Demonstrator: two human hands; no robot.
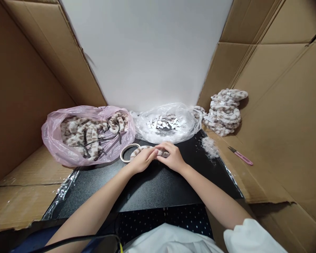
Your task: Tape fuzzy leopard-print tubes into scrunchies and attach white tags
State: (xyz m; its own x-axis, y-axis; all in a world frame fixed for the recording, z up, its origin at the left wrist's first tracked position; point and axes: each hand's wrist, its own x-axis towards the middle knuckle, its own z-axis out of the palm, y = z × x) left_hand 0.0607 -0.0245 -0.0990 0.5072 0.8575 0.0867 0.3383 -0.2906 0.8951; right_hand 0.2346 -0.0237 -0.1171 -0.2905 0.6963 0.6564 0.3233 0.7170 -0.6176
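The band is held in both hands, above the middle of the table. It is pinched between the thumb and fingers of the right hand; it is gripped by the left hand, with the fingers pressed together over it. The thumbs and fingertips are brought close together; exact finger contact is partly hidden. A tape roll is located just beside the band, on the left. Behind the hands, a clear bag is placed, in which white tags are heaped. To its left, furry pieces and dark cords are contained in an open pink bag. To the right, loose fluff is gathered near the table edge. Farther right, snips are laid on cardboard, below stacked bands.
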